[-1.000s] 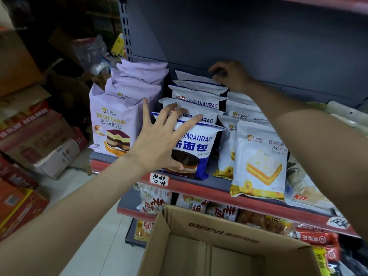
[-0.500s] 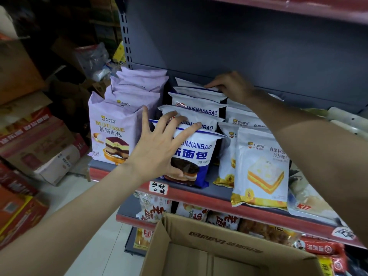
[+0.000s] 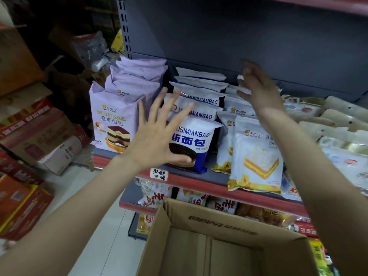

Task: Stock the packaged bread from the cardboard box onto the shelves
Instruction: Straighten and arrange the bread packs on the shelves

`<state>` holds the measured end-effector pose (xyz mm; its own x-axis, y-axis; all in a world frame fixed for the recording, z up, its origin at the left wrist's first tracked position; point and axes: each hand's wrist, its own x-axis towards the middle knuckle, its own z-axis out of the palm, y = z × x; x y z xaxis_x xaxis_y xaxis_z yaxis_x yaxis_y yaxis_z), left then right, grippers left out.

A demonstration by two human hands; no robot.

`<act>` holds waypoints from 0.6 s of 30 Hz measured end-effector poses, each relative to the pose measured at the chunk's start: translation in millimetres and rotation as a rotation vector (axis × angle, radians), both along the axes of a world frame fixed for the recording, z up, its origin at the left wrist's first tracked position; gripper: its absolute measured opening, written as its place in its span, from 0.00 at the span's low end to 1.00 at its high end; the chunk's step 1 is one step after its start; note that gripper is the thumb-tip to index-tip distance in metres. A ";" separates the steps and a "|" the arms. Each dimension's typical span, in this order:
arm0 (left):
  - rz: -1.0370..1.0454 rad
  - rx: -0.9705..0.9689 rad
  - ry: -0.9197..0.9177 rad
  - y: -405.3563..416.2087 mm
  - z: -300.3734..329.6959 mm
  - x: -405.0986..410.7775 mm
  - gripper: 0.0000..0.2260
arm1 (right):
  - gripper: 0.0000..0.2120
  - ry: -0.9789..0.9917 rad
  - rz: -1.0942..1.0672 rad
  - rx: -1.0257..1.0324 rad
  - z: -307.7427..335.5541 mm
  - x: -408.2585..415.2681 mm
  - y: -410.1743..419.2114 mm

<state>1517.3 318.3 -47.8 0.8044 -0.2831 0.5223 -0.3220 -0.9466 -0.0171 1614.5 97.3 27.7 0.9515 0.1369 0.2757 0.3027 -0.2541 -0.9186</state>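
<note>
Three rows of packaged bread stand on the grey shelf (image 3: 217, 177): purple mousse packs (image 3: 115, 118) at left, blue-and-white packs (image 3: 196, 140) in the middle, white-and-yellow packs (image 3: 256, 156) to the right. My left hand (image 3: 159, 134) is spread with straight fingers in front of the front blue-and-white pack, its thumb against the pack's lower face. My right hand (image 3: 256, 86) hovers, blurred, with loose fingers above the back of the white-and-yellow row, holding nothing. The open cardboard box (image 3: 219, 222) sits below the shelf; the part of its inside in view holds no packs.
A lower shelf (image 3: 139, 206) holds more packaged snacks. Pale wrapped packs (image 3: 338, 116) lie at the right of the bread shelf. Red and brown cartons (image 3: 29, 136) are stacked on the floor at left. The shelf's dark back panel (image 3: 239, 36) rises behind the rows.
My right hand has lifted off the back blue-and-white packs and shifted right, above the white-and-yellow row. My left hand's fingers have spread and drawn back a little from the front pack.
</note>
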 end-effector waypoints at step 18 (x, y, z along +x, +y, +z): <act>-0.227 -1.099 0.515 -1.5 -40.6 -1.8 0.55 | 0.61 0.128 0.168 0.035 -121.8 -54.3 46.9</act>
<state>1515.6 316.8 -88.3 0.9767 -0.0542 0.2077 -0.2143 -0.2995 0.9297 1560.2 144.3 -94.1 0.9436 0.2891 0.1615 0.2186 -0.1776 -0.9595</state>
